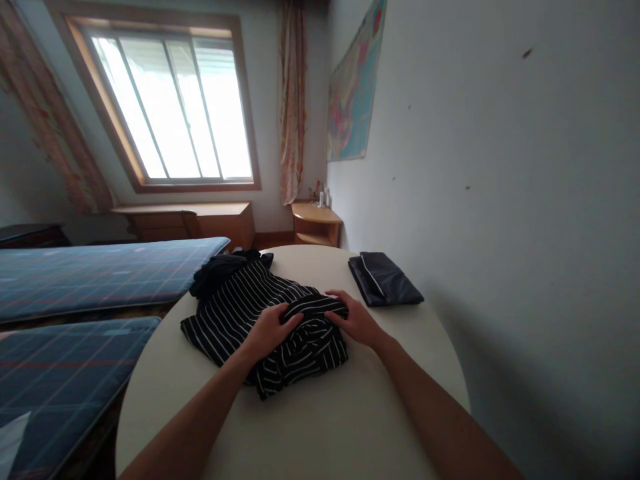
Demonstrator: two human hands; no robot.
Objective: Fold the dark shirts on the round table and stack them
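A black garment with thin white stripes (240, 300) lies crumpled on a round cream table (320, 427), its near right part bunched up. My left hand (270, 328) grips the bunched cloth from the left, thumb on top and the other fingers hidden behind a fold. On the right side of the same fold, my right hand (356, 319) pinches the cloth between thumb and fingers. Behind the striped garment sits a heap of plain black cloth (220, 272). A dark folded garment with a pale edge line (387, 279) rests beyond my right hand, apart from it.
Two beds with blue plaid mattresses (100, 273) stand left of the table. A white wall (500, 233) rises close on the right, with a map (355, 93) on it. A wooden desk (220, 217) and a corner shelf (317, 213) are at the back, near the window (175, 107).
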